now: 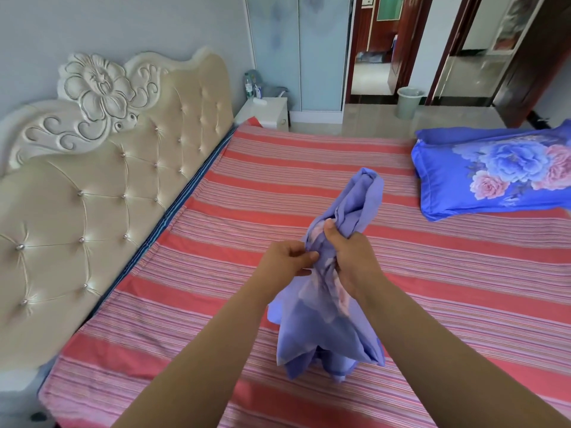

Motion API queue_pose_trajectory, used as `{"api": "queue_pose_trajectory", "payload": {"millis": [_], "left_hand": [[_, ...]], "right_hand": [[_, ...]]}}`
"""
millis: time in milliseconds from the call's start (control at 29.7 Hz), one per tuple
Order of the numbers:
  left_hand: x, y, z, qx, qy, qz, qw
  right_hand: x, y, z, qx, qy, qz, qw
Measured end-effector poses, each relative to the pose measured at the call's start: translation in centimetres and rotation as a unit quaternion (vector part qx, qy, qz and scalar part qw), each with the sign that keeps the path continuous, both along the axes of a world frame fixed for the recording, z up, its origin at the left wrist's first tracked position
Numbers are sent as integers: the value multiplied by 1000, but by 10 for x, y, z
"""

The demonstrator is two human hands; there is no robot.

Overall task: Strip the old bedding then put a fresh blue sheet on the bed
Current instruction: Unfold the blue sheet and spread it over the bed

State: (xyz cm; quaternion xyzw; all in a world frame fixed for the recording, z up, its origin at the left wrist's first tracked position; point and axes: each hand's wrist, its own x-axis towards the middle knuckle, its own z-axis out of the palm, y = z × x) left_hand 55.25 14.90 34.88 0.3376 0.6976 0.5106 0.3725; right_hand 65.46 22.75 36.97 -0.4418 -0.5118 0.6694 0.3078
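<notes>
Above the bed [432, 288], I see my left hand [285, 261] and right hand [352, 257] side by side, both clamped on the bunched blue sheet [327, 329], pillow [494, 171] at two o'clock.

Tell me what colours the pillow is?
Bright blue with big blue and pink flowers, seen on the pillow in the head view.
</notes>
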Motion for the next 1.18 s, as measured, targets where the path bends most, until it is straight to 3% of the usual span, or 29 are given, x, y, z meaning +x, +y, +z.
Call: {"api": "queue_pose_trajectory", "payload": {"millis": [101,371,472,539,573,674,775,842,910,1011,1045,1179], "left_hand": [[-10,-3,6,-33,92,-46,994],[-26,-16,25,0,135,-74,988],[-48,-24,36,56,38,47,997],[-65,-30,43,61,-43,101,992],[-68,-31,46,43,-41,112,992],[-52,-30,54,9,89,120,989],[-19,-30,60,22,138,-36,990],[-14,-30,52,8,205,-131,970],[-24,-29,46,11,278,-124,952],[-42,-31,43,-32,447,-150,881],[-48,-32,43,-30,475,-157,865],[-66,-34,77,44,487,-165,856]], "right_hand": [[2,-4,3,24,-1,7,1000],[-2,-3,12,-34,55,-10,998],[6,7,12,-86,73,-77,991],[13,10,12,-100,55,-114,987],[13,8,13,-106,48,-123,985],[3,-7,18,-119,44,-114,985],[-19,-25,31,-128,107,-118,979],[-34,-32,44,-113,142,-160,970],[-42,-32,50,-43,136,-213,967],[-43,-30,56,19,138,-198,970],[-41,-29,57,31,144,-177,973],[-38,-30,66,19,155,-207,966]]}}
